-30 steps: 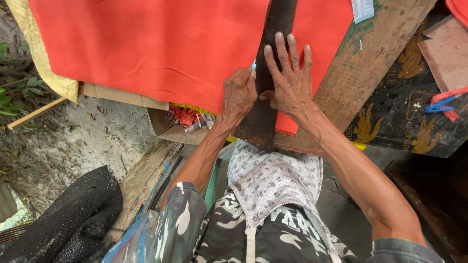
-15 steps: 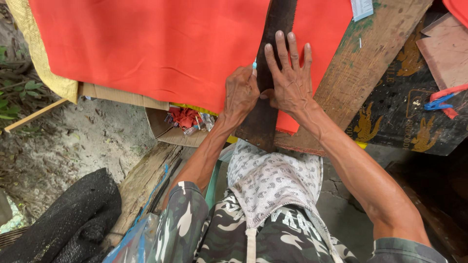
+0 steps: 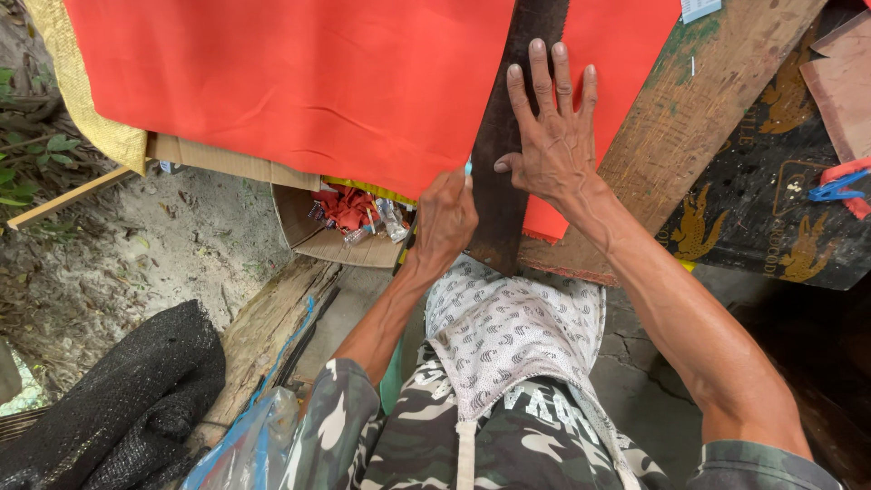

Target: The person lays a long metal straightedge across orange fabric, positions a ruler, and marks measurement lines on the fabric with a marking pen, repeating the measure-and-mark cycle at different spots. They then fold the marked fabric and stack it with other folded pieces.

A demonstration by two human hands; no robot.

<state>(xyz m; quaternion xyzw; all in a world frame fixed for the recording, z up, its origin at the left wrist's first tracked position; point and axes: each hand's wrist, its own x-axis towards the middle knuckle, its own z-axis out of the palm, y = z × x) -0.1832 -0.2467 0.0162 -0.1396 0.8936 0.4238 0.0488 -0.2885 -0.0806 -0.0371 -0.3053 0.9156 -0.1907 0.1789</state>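
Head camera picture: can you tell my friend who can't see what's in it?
A person's right hand presses a long dark flat strip onto a large red sheet, while the left hand holds a small light-blue marker against the strip's edge. Sandy ground lies below.

Bright, even daylight, soft shadows, sharp focus throughout.

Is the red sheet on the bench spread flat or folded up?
Spread flat: the red sheet lies smooth, right hand pressing a dark straightedge on it.
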